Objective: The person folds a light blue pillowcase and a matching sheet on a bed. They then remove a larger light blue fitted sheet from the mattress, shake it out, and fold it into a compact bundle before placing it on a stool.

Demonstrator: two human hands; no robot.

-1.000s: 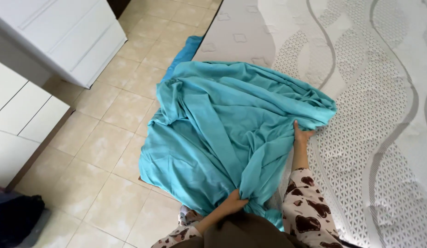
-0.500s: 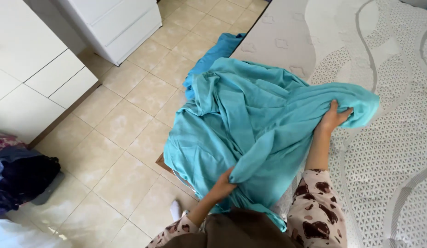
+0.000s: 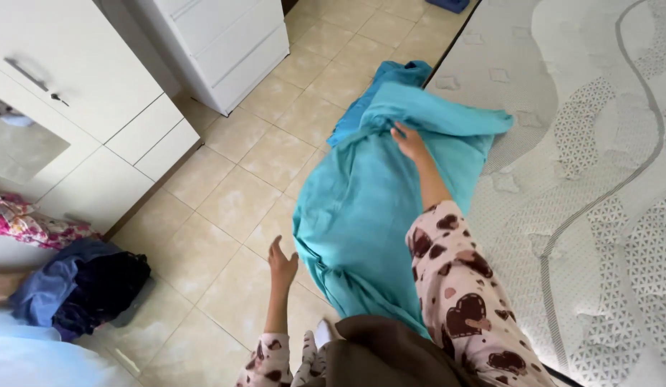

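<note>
- Head cam: my right hand (image 3: 408,140) grips the far end of the teal sheet (image 3: 376,215), which hangs off the mattress (image 3: 598,179) edge to the tile floor (image 3: 232,201).
- My left hand (image 3: 281,264) is open, holding nothing, just left of the sheet's near edge.

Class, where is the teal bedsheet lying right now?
In the head view's centre, the teal bedsheet hangs over the mattress edge toward the tiled floor, under the right hand.
</note>
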